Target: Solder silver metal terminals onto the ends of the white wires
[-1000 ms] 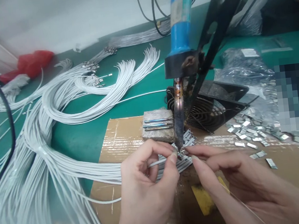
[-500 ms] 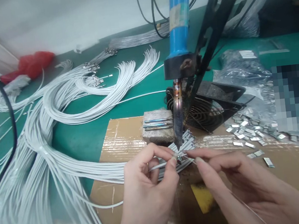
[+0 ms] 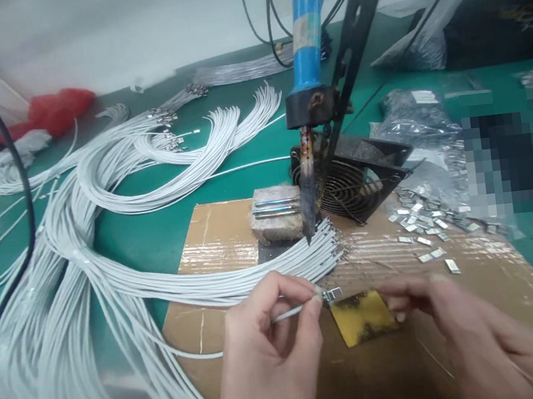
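Observation:
My left hand [image 3: 275,344] pinches the end of a white cable [image 3: 288,313], with a small metal connector [image 3: 332,295] jutting out past the fingertips. Closed fingers on my right hand [image 3: 455,319], slightly blurred, hold a thin solder wire [image 3: 435,358], whose tail shows below the palm. A yellow sponge [image 3: 362,317] with dark stains lies between the hands. Above them a blue-handled soldering iron [image 3: 307,46] is fixed in a black stand, tip down, apart from the connector. Just beneath the tip rest the ends of a white cable bundle [image 3: 302,262].
Cardboard [image 3: 222,229] covers the work area on a green mat [image 3: 133,245]. Behind the iron sit a grey block [image 3: 276,227] and a black fan [image 3: 345,185]. Loose metal connectors [image 3: 423,218] are scattered at right near plastic bags [image 3: 416,111]. More white cables [image 3: 48,349] fill the left side.
Both hands have come down from the iron tip, taking the connector away from it. My right hand has moved right, away from my left. The yellow sponge shows more fully.

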Demonstrator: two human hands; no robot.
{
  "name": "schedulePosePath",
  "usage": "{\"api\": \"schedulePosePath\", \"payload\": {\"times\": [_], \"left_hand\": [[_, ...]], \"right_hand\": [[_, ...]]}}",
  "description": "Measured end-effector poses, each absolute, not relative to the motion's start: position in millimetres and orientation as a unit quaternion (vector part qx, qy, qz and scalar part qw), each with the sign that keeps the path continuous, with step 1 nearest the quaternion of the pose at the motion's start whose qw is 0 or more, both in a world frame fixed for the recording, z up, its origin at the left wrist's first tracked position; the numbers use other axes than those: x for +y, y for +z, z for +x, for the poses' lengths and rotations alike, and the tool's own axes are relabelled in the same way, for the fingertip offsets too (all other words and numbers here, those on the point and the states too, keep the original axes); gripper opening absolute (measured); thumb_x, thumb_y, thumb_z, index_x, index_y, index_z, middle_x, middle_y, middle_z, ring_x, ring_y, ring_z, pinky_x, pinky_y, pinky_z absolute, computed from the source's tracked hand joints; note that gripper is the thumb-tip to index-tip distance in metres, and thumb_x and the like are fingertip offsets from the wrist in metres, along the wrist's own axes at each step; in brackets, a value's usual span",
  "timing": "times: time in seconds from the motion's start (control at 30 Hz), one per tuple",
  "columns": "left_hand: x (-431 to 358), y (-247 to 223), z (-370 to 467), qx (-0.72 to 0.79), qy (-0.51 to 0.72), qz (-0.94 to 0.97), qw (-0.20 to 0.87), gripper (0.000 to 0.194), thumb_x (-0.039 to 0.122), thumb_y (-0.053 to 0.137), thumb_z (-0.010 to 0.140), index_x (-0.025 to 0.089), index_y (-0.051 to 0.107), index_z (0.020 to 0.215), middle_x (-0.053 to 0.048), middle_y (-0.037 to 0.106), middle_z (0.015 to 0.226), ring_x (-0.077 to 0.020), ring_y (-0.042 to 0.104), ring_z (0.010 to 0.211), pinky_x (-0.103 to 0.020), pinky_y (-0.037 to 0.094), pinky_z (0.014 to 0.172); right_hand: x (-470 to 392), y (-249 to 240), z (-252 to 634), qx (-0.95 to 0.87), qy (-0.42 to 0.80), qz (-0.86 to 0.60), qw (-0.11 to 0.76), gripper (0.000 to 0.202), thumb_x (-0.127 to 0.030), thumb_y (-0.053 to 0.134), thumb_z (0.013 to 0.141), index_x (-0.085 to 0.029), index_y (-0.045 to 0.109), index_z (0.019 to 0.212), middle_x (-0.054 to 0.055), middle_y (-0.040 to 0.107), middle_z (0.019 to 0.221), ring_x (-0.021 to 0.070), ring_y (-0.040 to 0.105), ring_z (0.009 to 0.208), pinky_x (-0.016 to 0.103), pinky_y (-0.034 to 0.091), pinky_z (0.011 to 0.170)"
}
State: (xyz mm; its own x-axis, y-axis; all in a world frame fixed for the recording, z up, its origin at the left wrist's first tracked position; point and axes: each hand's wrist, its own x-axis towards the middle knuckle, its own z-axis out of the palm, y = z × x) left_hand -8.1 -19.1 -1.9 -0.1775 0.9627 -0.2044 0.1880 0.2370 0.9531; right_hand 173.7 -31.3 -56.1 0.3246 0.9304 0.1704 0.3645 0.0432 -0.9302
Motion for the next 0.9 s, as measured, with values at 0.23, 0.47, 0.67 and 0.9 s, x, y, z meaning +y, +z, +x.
{"api": "schedulePosePath", "payload": {"times": [0.23, 0.47, 0.67, 0.9], "left_hand": [[-40.9, -6.0, -9.5, 0.627, 0.396, 0.543, 0.394, 0.014, 0.020, 0.071, 0.088, 0.023, 0.070, 0.074, -0.003, 0.077, 0.083, -0.0156, 0.070, 0.067, -0.019, 0.043, 0.047], [-38.9, -3.5, -9.7, 0.631, 0.418, 0.465, 0.459, 0.012, 0.020, 0.075, 0.084, 0.022, 0.070, 0.073, -0.004, 0.076, 0.086, -0.0169, 0.073, 0.075, -0.019, 0.054, 0.061], [-24.6, -3.8, -6.3, 0.635, 0.447, 0.413, 0.475, 0.012, 0.017, 0.077, 0.082, 0.020, 0.069, 0.073, -0.004, 0.076, 0.089, -0.0150, 0.072, 0.079, -0.017, 0.052, 0.062], [-4.6, -11.2, -13.3, 0.633, 0.430, 0.444, 0.466, 0.011, 0.018, 0.074, 0.082, 0.019, 0.066, 0.074, -0.003, 0.075, 0.087, -0.0126, 0.067, 0.070, -0.017, 0.049, 0.057]], "right_hand": [[-36.6, -36.1, 145.1, -0.610, 0.270, -0.576, 0.472, 0.013, -0.026, 0.074, 0.095, -0.028, 0.073, 0.082, -0.006, 0.075, 0.075, 0.0102, 0.070, 0.062, 0.012, 0.056, 0.060], [-40.3, -40.8, 146.0, -0.617, 0.259, -0.585, 0.458, 0.024, -0.030, 0.059, 0.104, -0.027, 0.076, 0.087, -0.004, 0.070, 0.070, 0.0117, 0.068, 0.057, 0.016, 0.057, 0.061], [-36.0, -47.1, 146.8, -0.591, 0.250, -0.626, 0.443, 0.021, -0.032, 0.050, 0.108, -0.030, 0.068, 0.118, -0.008, 0.076, 0.075, 0.0089, 0.071, 0.055, 0.010, 0.054, 0.054], [-24.0, -41.3, 142.8, -0.621, 0.234, -0.596, 0.452, 0.024, -0.028, 0.056, 0.103, -0.026, 0.057, 0.079, -0.001, 0.075, 0.092, 0.0128, 0.074, 0.078, 0.019, 0.056, 0.070]]}}
